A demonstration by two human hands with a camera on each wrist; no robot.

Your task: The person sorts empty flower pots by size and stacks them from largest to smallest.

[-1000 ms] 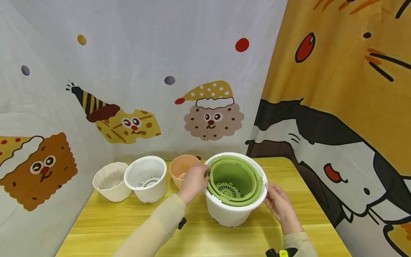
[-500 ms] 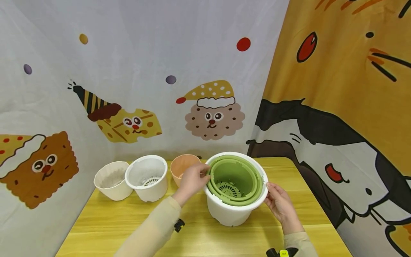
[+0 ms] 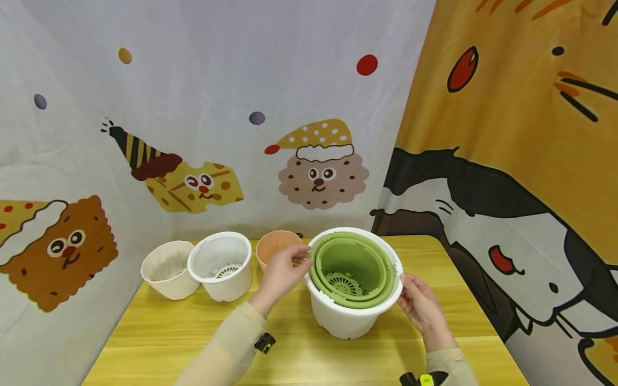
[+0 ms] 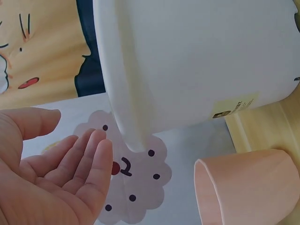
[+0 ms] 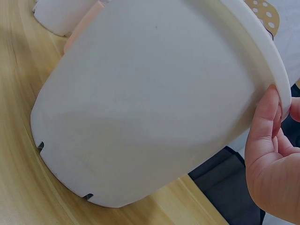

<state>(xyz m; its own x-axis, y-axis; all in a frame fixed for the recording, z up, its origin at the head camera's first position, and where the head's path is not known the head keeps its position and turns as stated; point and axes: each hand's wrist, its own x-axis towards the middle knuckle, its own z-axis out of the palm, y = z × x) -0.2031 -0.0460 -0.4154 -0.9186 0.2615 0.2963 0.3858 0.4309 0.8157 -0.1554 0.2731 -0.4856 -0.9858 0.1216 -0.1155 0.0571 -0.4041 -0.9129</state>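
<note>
From six o'clock, my head feed looks forward and down; my wrist feeds, much closer, share the large white pot [image 3: 345,321], left from eight, right from five

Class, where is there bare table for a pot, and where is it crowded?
Bare table: in front of the cream pot and smaller white pot; in front of the large white pot; right of the right hand. Crowded: around the peach pot, behind the left hand.
</note>
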